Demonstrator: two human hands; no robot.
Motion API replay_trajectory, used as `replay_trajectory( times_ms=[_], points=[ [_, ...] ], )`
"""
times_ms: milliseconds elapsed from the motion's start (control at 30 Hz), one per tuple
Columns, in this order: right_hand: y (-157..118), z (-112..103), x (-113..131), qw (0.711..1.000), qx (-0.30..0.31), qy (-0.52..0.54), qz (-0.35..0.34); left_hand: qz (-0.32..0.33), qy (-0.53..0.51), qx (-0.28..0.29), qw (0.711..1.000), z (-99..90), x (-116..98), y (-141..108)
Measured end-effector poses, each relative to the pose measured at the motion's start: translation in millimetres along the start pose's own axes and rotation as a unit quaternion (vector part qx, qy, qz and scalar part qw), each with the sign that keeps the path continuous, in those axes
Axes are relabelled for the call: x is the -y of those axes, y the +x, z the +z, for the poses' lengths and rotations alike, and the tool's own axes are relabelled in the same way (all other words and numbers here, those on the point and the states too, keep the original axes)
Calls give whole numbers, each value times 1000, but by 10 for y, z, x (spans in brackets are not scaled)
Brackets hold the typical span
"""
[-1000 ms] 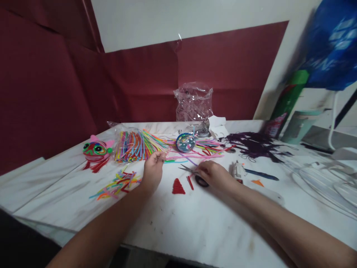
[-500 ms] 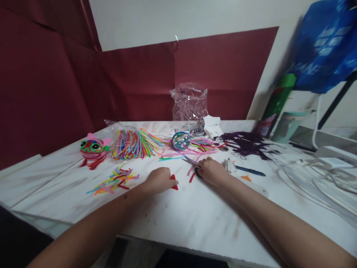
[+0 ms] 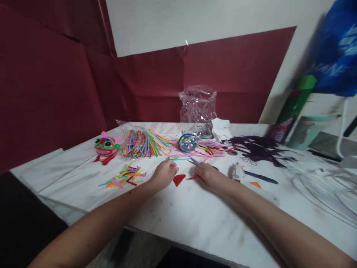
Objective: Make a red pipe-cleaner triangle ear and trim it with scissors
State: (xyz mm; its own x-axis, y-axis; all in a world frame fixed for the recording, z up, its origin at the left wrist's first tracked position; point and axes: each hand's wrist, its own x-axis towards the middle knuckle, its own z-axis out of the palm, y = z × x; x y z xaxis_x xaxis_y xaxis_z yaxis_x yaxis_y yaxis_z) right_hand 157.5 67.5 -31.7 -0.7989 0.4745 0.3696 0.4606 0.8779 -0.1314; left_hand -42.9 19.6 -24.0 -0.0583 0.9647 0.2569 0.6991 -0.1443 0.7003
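A small red triangular piece (image 3: 179, 179) lies flat on the marble-patterned table (image 3: 178, 219), between my two hands. My left hand (image 3: 165, 172) is just to its left, fingers curled together; a small reddish bit shows at the fingertips, too small to name. To the right, my right hand (image 3: 206, 174) is closed around the scissors (image 3: 193, 160), whose blades point away to the upper left. A short red strip (image 3: 191, 178) lies by its fingers. Beyond the hands sits a round, dark teal decorated ball (image 3: 187, 143).
Cut pipe cleaner pieces (image 3: 124, 176) and a red fish-like craft (image 3: 106, 147) lie left, near a bag of pipe cleaners (image 3: 142, 143). Right are dark purple strands (image 3: 253, 146), a blue pen (image 3: 260, 176), a white glue gun-like object (image 3: 238, 172) and cables (image 3: 320, 186).
The red piece is out of my left hand and on the table. My left hand has moved up and away from it. The view has shifted left.
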Motion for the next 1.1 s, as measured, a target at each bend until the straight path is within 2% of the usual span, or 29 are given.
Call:
replay_trajectory(
  times_ms=[67, 167, 267, 367, 400, 467, 567, 667, 700, 733, 800, 933, 1000, 1100],
  points=[
    [8, 11, 106, 998, -10, 48, -35, 20, -19, 21, 999, -10, -58, -159],
    [11, 48, 269, 990, -11, 112, -81, 61, -82, 81, 991, 25, -119, -444],
    [6, 95, 376, 986, -19, 144, -79, 41, -102, 66, 992, 37, -112, -643],
    [0, 120, 447, 984, -19, 150, -98, 23, -84, 66, 994, -21, -60, -722],
    [-3, 122, 471, 983, -19, 150, -107, 38, -66, 67, 995, -45, -40, -731],
    [-14, 122, 523, 980, -10, 153, -124, 110, -20, 82, 990, -81, 4, -740],
    [-26, 129, 574, 978, 40, 154, -137, 237, 63, 125, 961, -121, 100, -745],
    [-15, 149, 531, 981, 55, 131, -131, 288, 159, 113, 938, -262, 271, -704],
    [-6, 156, 495, 984, 42, 121, -122, 279, 172, 87, 941, -354, 347, -669],
    [3, 160, 453, 987, 27, 113, -108, 244, 172, 50, 953, -471, 431, -624],
    [17, 161, 372, 991, 5, 105, -81, 123, 126, -56, 983, -752, 618, -509],
    [13, 152, 311, 992, -1, 102, -76, 49, 113, -131, 984, -1277, 981, -322],
    [2, 153, 320, 992, -2, 96, -77, 13, 110, -174, 979, -1427, 1100, -313],
    [2, 138, 286, 998, -14, 49, -25, -31, 99, -242, 965, -1485, 1132, -382]
  ],
)
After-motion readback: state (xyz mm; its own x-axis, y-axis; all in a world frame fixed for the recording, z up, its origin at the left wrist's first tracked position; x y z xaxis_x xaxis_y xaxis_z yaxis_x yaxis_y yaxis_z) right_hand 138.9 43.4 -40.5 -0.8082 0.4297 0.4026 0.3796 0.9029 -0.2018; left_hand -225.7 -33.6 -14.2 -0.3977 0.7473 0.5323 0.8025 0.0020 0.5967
